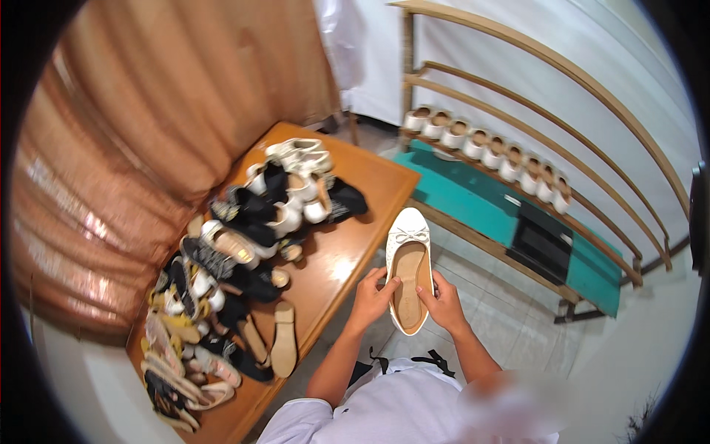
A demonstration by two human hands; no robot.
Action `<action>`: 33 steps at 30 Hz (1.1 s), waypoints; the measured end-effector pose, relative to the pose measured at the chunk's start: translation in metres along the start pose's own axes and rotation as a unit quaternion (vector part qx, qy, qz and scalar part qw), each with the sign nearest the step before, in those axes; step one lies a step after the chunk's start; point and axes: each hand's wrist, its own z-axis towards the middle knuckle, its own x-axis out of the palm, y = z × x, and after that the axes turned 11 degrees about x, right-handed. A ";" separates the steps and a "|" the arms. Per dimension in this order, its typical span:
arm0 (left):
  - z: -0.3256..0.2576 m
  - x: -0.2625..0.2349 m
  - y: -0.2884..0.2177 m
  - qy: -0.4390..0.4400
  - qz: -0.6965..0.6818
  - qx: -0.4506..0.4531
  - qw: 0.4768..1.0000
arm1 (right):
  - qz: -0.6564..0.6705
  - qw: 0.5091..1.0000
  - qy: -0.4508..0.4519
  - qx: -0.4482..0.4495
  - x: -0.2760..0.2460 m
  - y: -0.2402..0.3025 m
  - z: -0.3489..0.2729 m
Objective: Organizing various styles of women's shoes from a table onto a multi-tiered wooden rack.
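Observation:
Between my two hands is a white ballet flat (409,235) with a bow on its toe and a tan insole. Its toe points away from me and its open top faces up. My left hand (371,296) grips the left side, thumb laid over the rim onto the insole. On the opposite side my right hand (444,302) holds it the same way, fingers wrapped beneath. The shoe's sole is hidden. To the left, on a wooden table (384,185), lies a heap of mixed shoes (229,251). One tan-soled shoe (284,340) rests upside down at the table's near edge.
A wooden rack (518,74) stands at the far right, with a row of white shoes (494,152) along its rail. Below them is a teal board (473,211) bearing a black flat object (540,244). Brown curtains (148,111) hang behind the table. The floor (488,303) is tiled.

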 end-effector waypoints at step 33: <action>0.150 0.427 -0.011 0.495 -0.033 0.034 0.868 | -0.151 0.814 -0.529 0.186 -0.351 -0.108 -0.002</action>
